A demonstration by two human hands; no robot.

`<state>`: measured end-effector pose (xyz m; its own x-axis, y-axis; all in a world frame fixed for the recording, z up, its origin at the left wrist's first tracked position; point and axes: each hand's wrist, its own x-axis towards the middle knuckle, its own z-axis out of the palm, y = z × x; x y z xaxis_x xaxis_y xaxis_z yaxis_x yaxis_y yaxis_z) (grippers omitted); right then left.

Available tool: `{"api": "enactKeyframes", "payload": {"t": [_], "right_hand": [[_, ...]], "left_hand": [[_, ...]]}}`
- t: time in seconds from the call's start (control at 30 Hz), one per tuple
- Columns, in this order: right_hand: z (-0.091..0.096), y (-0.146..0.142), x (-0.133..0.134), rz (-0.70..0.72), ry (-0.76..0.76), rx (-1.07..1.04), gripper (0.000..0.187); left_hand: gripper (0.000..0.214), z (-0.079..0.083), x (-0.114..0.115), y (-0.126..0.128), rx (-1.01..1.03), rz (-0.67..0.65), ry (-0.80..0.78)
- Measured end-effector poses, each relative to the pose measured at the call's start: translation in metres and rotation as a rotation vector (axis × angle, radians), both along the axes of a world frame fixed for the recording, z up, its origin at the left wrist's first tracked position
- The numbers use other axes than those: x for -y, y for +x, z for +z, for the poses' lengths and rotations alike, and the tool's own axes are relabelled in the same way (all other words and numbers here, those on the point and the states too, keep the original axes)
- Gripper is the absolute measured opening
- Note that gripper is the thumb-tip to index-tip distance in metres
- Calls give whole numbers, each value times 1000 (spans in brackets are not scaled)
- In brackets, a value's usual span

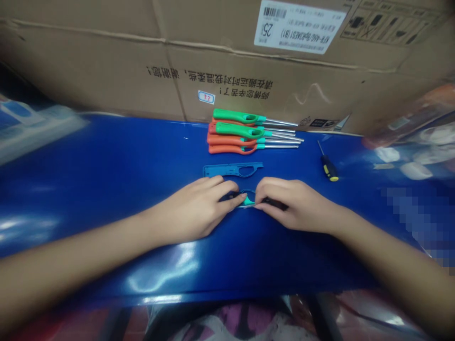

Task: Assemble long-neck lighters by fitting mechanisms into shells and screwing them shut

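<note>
My left hand [199, 208] is closed around the handle end of a blue lighter shell half [249, 192] lying low over the table. A small turquoise trigger piece [248, 201] shows in it by my thumb. My right hand [289, 201] is closed in a pinch at the other end of this shell. Under its fingers a slim black thing [275, 203] shows, too covered to name. Just beyond my hands, a second blue shell half [232, 169] lies flat with its hollow side up. Between them, my fingers hide much of the held part.
Behind the shells several green and orange long-nosed lighters [234, 137] lie stacked, metal tubes pointing right. A black and yellow screwdriver [329, 168] rests to the right. A large cardboard box [124, 71] walls off the back. White pieces [415, 170] and plastic bags lie far right.
</note>
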<state>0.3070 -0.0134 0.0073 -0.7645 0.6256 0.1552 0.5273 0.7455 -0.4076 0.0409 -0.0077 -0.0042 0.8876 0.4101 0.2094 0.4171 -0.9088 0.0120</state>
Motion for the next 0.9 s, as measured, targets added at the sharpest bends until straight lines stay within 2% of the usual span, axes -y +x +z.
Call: {"api": "enactKeyframes", "payload": {"t": [0.17, 0.3, 0.47, 0.63, 0.9], "right_hand": [[5, 4, -4, -100, -158, -104, 5], [8, 6, -5, -102, -225, -109, 6], [7, 5, -2, -68, -175, -45, 1], [6, 0, 0, -103, -109, -12, 9], [6, 0, 0, -102, -104, -11, 4]], "left_hand": [[39, 2, 1, 0, -30, -5, -2], [40, 0, 1, -1, -35, -14, 14], [39, -5, -1, -2, 31, -46, 28], [40, -5, -2, -2, 72, -41, 2], [36, -4, -3, -3, 67, -55, -2]]}}
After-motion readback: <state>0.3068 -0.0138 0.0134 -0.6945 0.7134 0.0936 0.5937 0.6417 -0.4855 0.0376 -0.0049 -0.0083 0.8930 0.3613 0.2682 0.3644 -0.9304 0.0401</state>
